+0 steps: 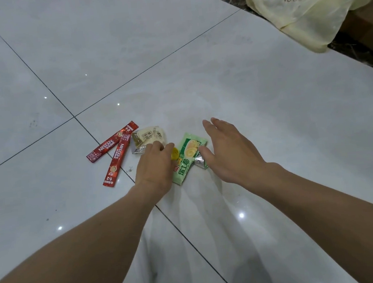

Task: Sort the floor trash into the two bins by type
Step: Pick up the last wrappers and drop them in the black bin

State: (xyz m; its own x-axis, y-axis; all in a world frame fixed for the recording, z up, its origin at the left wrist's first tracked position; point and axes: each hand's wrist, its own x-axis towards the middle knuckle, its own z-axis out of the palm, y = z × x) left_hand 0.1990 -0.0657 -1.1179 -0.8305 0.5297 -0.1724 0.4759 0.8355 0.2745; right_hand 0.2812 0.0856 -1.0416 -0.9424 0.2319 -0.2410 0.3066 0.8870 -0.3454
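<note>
Yellow plastic piece (pixel 175 154), small and rounded, possibly a cap, lies at the tips of the left hand (pixel 155 167). The fingers curl downward over it and over the near edge of a cream snack wrapper (pixel 147 137). Whether they already pinch either item cannot be told, since the back of the hand hides them. The right hand (pixel 227 151) hovers just beside, fingers straight and spread, holding nothing. Its thumb is at the edge of a green Swiss-roll wrapper (pixel 188 155), whose torn end shows crumpled silver foil (pixel 199 163).

Left of the cream wrapper, two red Nescafé stick sachets (pixel 110 144) lie crossed, one over the other. All the trash sits in one tight cluster on the glossy grey-white floor tile (pixel 219 69), near a grout line. A pale yellow plastic bag (pixel 318 7) drapes over a dark stone strip (pixel 354 47) at upper right. No bin can be made out with certainty.

Risks, as judged:
- **Mixed pickup:** the items touch or overlap, so one closing hand may gather two types together and spoil the sort.
- **Slipping:** flat, slick film on polished tile gives little edge to catch, so a wrapper may slide away rather than lift.
- **Dropped piece:** the small yellow piece could roll off if nudged.

The wrappers appear empty, flattened and creased, their printing intact. The sachets look torn at one end.
</note>
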